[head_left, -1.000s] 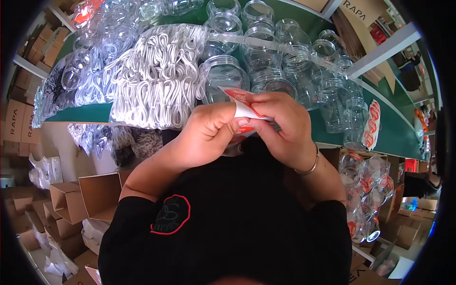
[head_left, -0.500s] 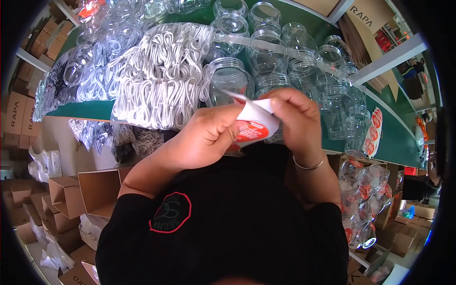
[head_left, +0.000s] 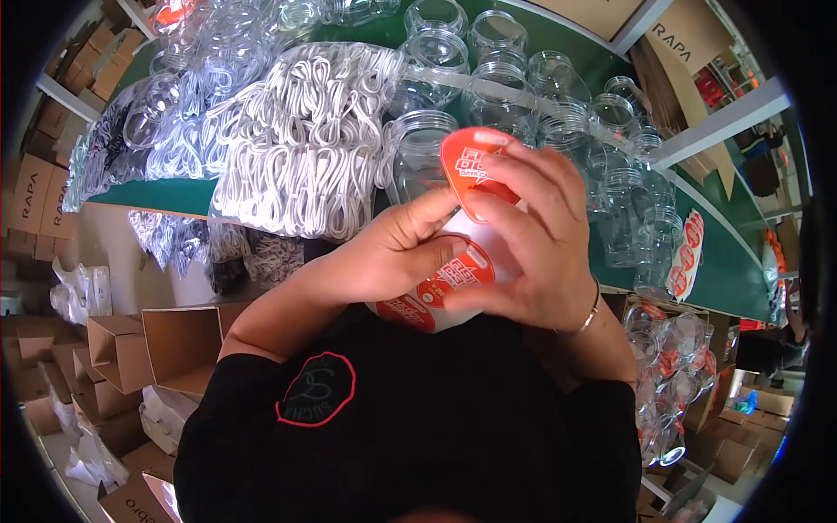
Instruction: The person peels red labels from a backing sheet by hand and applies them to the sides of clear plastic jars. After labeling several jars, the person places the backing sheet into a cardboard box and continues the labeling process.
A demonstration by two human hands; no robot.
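Fingertips (head_left: 540,187) of the right hand (head_left: 536,261) pinch 1 round red sticker (head_left: 469,157), raised just above the left thumb. Left hand (head_left: 388,253) fingers close around the sticker sheet (head_left: 440,292), which sits under both hands with 2 red labels showing. Just beyond the fingertips stands a clear jar (head_left: 417,157); left of them lies a bag of white loops (head_left: 305,148) on the green table (head_left: 157,198).

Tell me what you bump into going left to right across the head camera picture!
Cardboard boxes → bag of white loops → left hand holding the sticker sheet → right hand pinching a red sticker → spare sticker strip.
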